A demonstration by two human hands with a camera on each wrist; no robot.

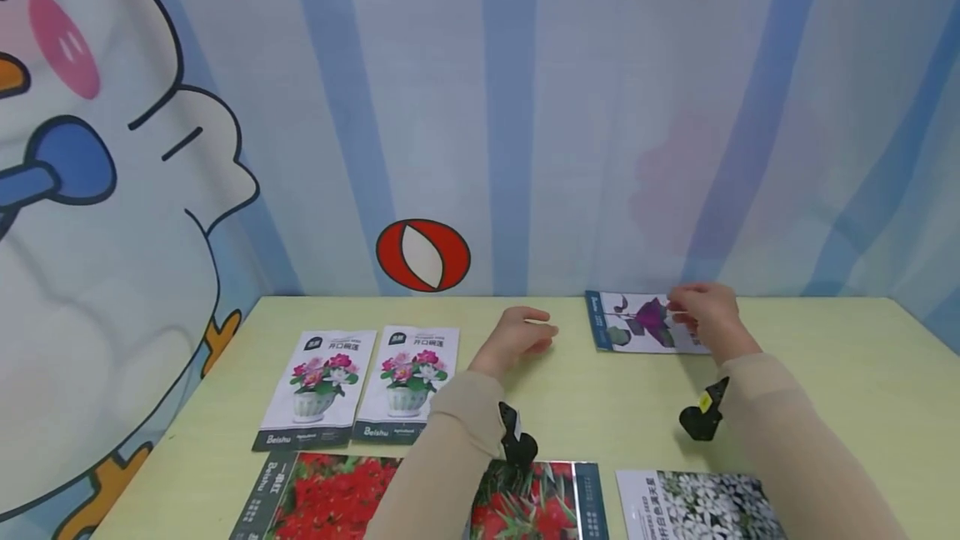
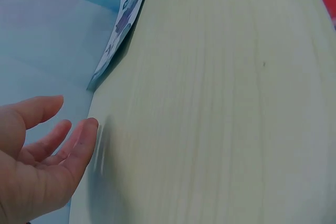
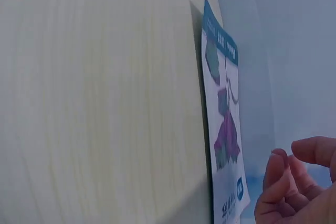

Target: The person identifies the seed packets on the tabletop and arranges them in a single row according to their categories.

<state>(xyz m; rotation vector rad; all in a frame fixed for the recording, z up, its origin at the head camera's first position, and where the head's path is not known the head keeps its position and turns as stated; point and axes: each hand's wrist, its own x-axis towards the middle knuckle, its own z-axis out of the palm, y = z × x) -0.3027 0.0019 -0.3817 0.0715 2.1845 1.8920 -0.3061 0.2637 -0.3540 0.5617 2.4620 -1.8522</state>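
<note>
A seed packet with a purple-leaved plant (image 1: 636, 325) lies sideways near the table's back edge, its blue band to the left. My right hand (image 1: 707, 315) hovers over the packet's right end and hides part of it. In the right wrist view that hand (image 3: 294, 190) has loosely bent fingers beside the packet (image 3: 226, 124), thumb and forefinger close together with nothing visible between them. My left hand (image 1: 516, 337) is held over the table, left of this packet. Its fingers are relaxed and empty in the left wrist view, the thumb (image 2: 39, 109) apart from them.
Two packets picturing potted pink flowers (image 1: 318, 390) (image 1: 408, 386) lie side by side at the left. Nearer me are red-flower packets (image 1: 333, 494) (image 1: 536, 502), partly under my left sleeve, and a white-flower packet (image 1: 705, 507). A printed curtain (image 1: 600, 107) stands behind the pale table (image 1: 607, 415).
</note>
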